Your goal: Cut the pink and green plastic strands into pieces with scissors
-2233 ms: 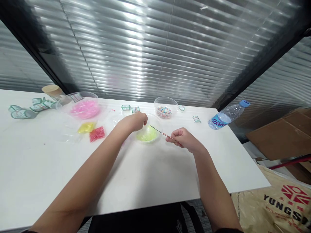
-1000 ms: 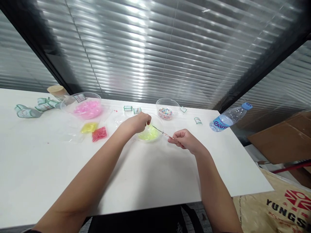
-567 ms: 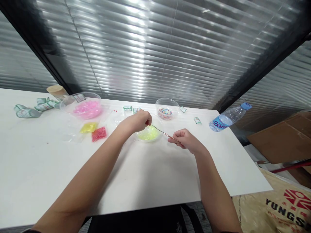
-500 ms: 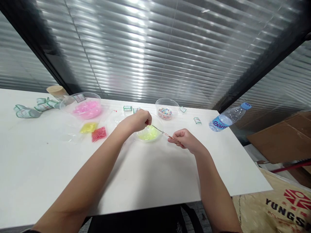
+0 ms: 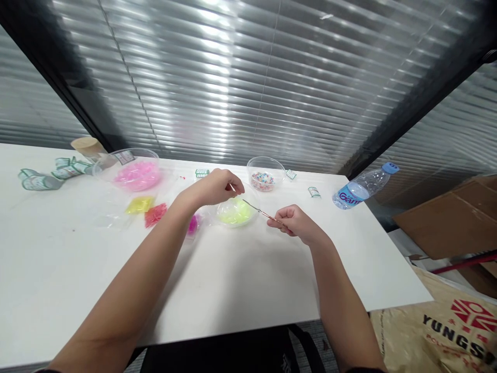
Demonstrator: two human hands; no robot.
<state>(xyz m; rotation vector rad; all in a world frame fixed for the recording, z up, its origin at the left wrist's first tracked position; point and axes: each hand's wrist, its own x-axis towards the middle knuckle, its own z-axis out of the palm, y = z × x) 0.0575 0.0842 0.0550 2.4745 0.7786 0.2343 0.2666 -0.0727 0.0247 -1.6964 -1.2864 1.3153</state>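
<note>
My right hand (image 5: 292, 221) is closed around the copper-coloured handle of a slim tool (image 5: 264, 213) with a thin metal tip; its exact kind is unclear. The tip reaches left over a clear plastic bowl (image 5: 222, 219) with yellow-green material (image 5: 238, 211) inside. Above the bowl's far side, my left hand (image 5: 221, 187) has its fingers bent down and close together beside the tool's tip. Whatever they pinch, if anything, is too small to make out. A magenta packet (image 5: 193, 226) shows partly from behind my left forearm.
Behind stands a clear bowl of multicoloured beads (image 5: 264, 180). Pink material (image 5: 137, 175) fills another bowl, left, near yellow (image 5: 140, 204) and red packets (image 5: 155, 214). Green-white wrappers (image 5: 41, 180) lie about. A water bottle (image 5: 365, 187) stands right, near the table edge.
My left hand has shifted slightly left and up, its fingers loosening from a tight curl. The magenta packet has come into sight. My right hand keeps its hold on the tool, almost still.
</note>
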